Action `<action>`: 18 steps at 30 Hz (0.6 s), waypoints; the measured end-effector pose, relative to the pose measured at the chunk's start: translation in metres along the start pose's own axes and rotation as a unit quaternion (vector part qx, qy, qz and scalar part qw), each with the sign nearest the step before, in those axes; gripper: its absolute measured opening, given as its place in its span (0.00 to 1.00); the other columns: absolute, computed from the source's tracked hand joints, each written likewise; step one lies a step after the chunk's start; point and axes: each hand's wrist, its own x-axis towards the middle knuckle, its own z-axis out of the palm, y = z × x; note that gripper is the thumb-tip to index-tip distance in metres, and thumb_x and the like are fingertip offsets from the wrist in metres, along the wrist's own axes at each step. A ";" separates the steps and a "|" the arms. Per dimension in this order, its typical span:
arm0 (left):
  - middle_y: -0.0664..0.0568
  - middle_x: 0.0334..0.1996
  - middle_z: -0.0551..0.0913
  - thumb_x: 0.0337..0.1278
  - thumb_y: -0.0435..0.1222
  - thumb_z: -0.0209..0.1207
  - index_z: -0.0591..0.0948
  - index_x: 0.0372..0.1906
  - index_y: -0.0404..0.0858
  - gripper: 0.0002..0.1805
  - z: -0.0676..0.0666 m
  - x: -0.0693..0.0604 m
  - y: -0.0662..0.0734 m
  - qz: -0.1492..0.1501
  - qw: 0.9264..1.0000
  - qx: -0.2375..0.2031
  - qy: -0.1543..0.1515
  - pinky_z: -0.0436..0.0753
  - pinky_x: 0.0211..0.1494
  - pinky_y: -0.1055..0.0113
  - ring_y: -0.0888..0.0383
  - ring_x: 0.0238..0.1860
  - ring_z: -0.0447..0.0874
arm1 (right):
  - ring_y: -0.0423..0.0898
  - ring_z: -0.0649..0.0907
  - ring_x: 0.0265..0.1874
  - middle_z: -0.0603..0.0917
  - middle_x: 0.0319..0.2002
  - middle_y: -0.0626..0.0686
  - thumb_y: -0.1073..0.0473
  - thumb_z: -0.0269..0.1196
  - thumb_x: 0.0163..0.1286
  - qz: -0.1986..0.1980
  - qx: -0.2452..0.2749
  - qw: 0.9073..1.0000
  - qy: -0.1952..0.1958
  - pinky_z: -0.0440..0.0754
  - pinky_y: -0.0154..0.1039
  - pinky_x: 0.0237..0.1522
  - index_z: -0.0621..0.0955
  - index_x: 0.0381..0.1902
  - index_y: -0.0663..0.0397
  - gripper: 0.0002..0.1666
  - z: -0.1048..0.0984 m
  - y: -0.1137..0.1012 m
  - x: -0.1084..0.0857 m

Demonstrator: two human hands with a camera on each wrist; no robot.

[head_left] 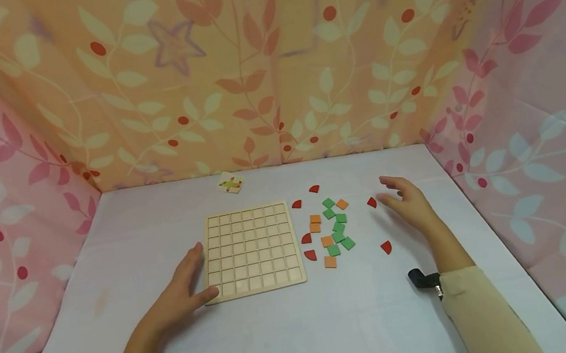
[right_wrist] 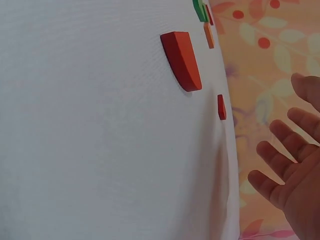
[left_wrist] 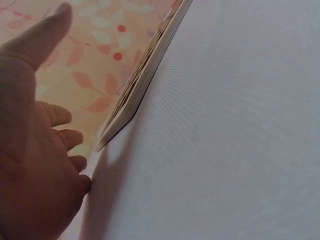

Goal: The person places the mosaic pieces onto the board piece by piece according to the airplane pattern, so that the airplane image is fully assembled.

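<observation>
A square wooden grid board [head_left: 250, 253] lies flat on the table, its cells bare. My left hand [head_left: 177, 289] is at the board's left edge, thumb near the front left corner; whether it touches the board is hard to tell. In the left wrist view the board's edge [left_wrist: 145, 85] shows beyond the spread left hand [left_wrist: 35, 150]. My right hand [head_left: 409, 203] hovers over the right side, fingers apart and holding nothing. Closest to it is a red quarter-circle piece [head_left: 372, 202]. The right wrist view shows the right hand [right_wrist: 295, 155] with relaxed fingers, beside red pieces [right_wrist: 182, 60].
Several green square tiles [head_left: 339, 227] and orange square tiles [head_left: 330, 262] lie scattered right of the board, among more red quarter-circles [head_left: 386, 247]. A small patterned card or tile stack [head_left: 231, 183] is at the back. Floral cloth [head_left: 270, 72] walls the table [head_left: 303, 339] on three sides.
</observation>
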 end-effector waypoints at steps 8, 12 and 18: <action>0.47 0.84 0.40 0.44 0.59 0.76 0.43 0.84 0.42 0.71 0.007 -0.001 -0.004 -0.019 0.999 0.042 -0.017 0.48 0.78 0.32 0.41 0.83 0.33 | 0.63 0.68 0.73 0.70 0.73 0.62 0.47 0.65 0.74 0.043 0.012 0.999 -0.016 0.62 0.65 0.75 0.69 0.75 0.54 0.37 0.009 0.005 0.003; 0.48 0.84 0.41 0.39 0.62 0.76 0.44 0.84 0.41 0.74 0.009 -0.001 -0.006 -0.014 0.998 0.061 -0.017 0.46 0.81 0.40 0.43 0.84 0.33 | 0.64 0.67 0.73 0.70 0.73 0.63 0.48 0.65 0.74 0.048 0.011 0.999 -0.022 0.63 0.65 0.75 0.70 0.75 0.54 0.37 0.011 0.009 0.004; 0.44 0.84 0.43 0.35 0.64 0.77 0.46 0.83 0.37 0.76 0.011 -0.001 -0.006 -0.006 0.996 0.084 -0.024 0.43 0.83 0.43 0.42 0.84 0.32 | 0.64 0.66 0.74 0.70 0.72 0.64 0.50 0.68 0.72 0.052 0.011 0.998 -0.032 0.62 0.64 0.75 0.71 0.74 0.56 0.38 0.012 0.012 0.005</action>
